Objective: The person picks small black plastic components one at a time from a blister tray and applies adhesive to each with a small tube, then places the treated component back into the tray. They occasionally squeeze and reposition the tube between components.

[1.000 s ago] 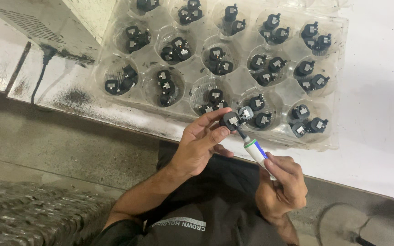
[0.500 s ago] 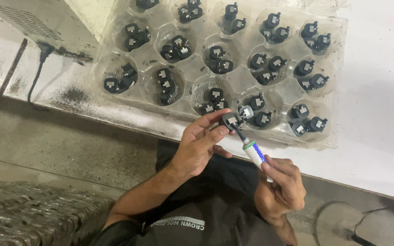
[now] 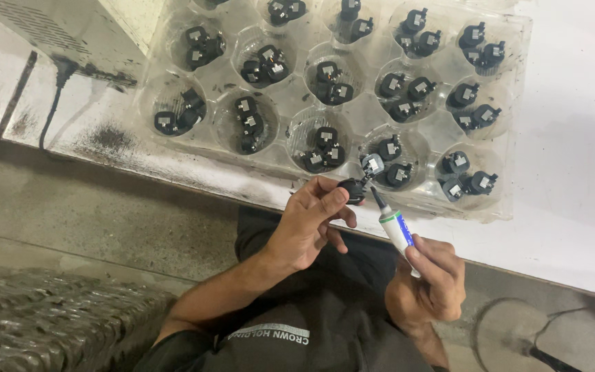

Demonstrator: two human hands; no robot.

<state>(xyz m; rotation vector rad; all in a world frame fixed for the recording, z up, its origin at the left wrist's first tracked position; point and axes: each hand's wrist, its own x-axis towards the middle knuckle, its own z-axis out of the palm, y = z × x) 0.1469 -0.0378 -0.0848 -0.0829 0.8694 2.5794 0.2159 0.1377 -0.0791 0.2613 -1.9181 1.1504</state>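
My left hand (image 3: 308, 224) pinches a small black plastic part (image 3: 352, 189) between thumb and fingers, just in front of the tray's near edge. My right hand (image 3: 430, 282) grips a white tube with a green and blue band (image 3: 398, 229); its dark nozzle points up at the part and touches it or nearly so. A clear plastic tray (image 3: 514, 110) with round pockets lies on the white tabletop beyond both hands. Each pocket holds two or three similar black parts (image 3: 328, 148).
The white table (image 3: 573, 186) has a stained near edge with dark smudges at the left. A grey box (image 3: 70, 27) with a black cable (image 3: 53, 103) stands at the upper left. Below is a concrete floor and a ribbed metal surface (image 3: 43, 324). A cable loops at lower right (image 3: 518, 337).
Both hands stay at the tray's near edge with the part and tube. The nozzle tip has stayed against the part with only a slight shift.
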